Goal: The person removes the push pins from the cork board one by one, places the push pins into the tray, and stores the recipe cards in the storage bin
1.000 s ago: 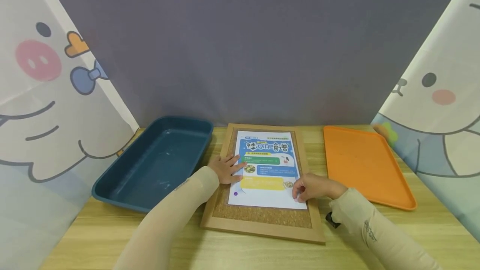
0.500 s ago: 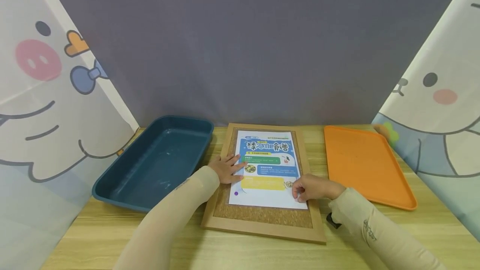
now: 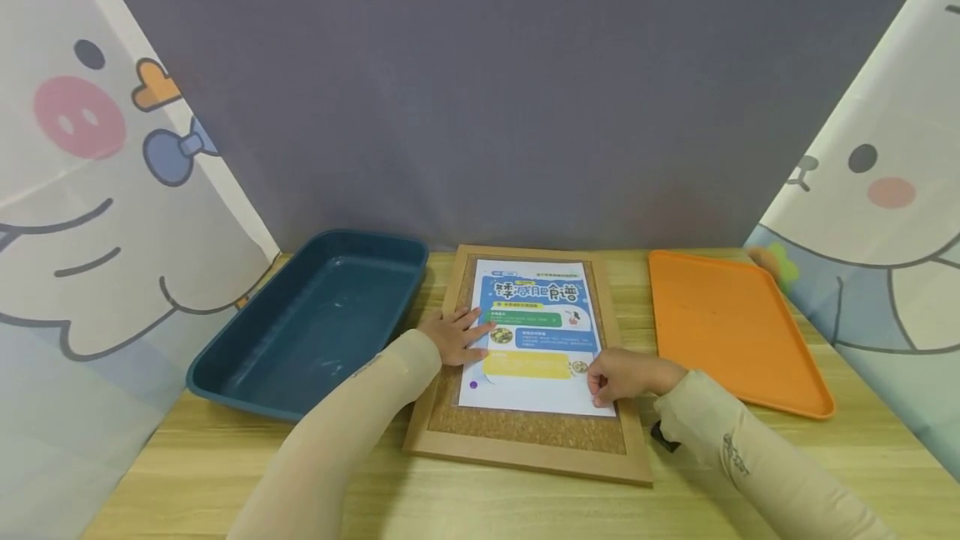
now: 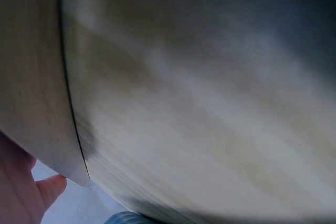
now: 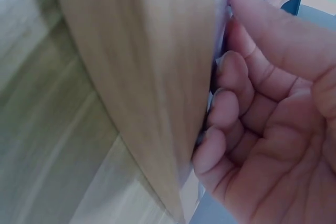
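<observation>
A printed sheet of paper (image 3: 537,390) lies on a framed cork board (image 3: 525,429). My left hand (image 3: 452,337) rests with spread fingers on the sheet's left edge. Its thumb (image 4: 51,188) shows at the corner of the left wrist view. At the sheet's lower right my right hand (image 3: 626,376) touches the paper with curled fingers, thumb and index tips close together. In the right wrist view the curled fingers (image 5: 223,109) lie along the board's frame (image 5: 173,72). Whether the fingertips pinch something small is hidden. A purple dot, perhaps a pushpin (image 3: 473,385), marks the lower left corner.
A deep dark-blue tray (image 3: 375,245) stands to the left of the board. To the right lies a flat orange tray (image 3: 731,332). Both are on the wood-grain table (image 3: 465,507), with a grey wall panel (image 3: 510,107) behind.
My right hand has turned slightly at the sheet's lower right corner, its fingertips shifting a little. The left hand stays in place on the paper.
</observation>
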### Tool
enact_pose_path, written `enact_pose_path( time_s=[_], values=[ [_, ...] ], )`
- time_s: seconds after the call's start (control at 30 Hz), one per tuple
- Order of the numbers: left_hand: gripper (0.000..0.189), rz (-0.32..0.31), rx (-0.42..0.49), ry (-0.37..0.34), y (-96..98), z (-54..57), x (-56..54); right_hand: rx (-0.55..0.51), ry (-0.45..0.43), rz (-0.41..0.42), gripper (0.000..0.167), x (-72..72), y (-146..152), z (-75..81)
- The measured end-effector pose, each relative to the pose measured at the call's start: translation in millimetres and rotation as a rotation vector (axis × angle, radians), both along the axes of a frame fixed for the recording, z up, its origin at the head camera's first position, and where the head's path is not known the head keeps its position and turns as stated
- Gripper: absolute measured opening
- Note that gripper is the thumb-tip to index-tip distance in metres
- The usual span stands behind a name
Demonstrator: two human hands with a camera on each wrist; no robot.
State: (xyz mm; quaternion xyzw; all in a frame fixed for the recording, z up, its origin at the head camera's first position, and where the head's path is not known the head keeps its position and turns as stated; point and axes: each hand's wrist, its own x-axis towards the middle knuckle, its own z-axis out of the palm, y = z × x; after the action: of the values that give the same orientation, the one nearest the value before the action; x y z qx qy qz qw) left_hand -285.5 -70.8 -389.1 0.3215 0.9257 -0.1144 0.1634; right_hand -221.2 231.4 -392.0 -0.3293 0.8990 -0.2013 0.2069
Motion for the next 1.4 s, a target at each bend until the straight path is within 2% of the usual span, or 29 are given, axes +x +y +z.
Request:
enact_pose_path(
  time_s=[0.27,0.43,0.5,0.8,1.03,1.23,1.4],
  values=[
    [0.062,0.003,-0.018,0.020,0.7,0.6,-0.1,0.042,-0.002,0.001,0.020,-2.9,-3,4.5],
    [0.062,0.008,0.003,0.000,1.7,1.6,0.6,0.055,-0.023,0.023,0.019,-4.4,-2,5.3],
    [0.062,0.011,0.006,-0.007,1.9,2.0,0.1,0.043,-0.019,0.043,0.018,-4.9,0,5.6],
    [0.062,0.015,0.007,-0.011,1.5,6.5,0.9,-0.031,-0.083,0.035,0.017,-9.0,3,5.4],
    [0.062,0.017,-0.004,-0.009,1.2,3.6,0.6,-0.057,-0.137,0.016,0.017,-10.1,6,2.1],
    [0.062,0.021,-0.011,-0.005,1.1,3.4,-0.4,-0.092,-0.147,0.036,0.016,-10.2,7,1.2],
    [0.062,0.023,-0.005,-0.006,1.6,3.0,0.2,-0.090,-0.171,0.015,0.016,-10.0,7,1.2]
  ],
)
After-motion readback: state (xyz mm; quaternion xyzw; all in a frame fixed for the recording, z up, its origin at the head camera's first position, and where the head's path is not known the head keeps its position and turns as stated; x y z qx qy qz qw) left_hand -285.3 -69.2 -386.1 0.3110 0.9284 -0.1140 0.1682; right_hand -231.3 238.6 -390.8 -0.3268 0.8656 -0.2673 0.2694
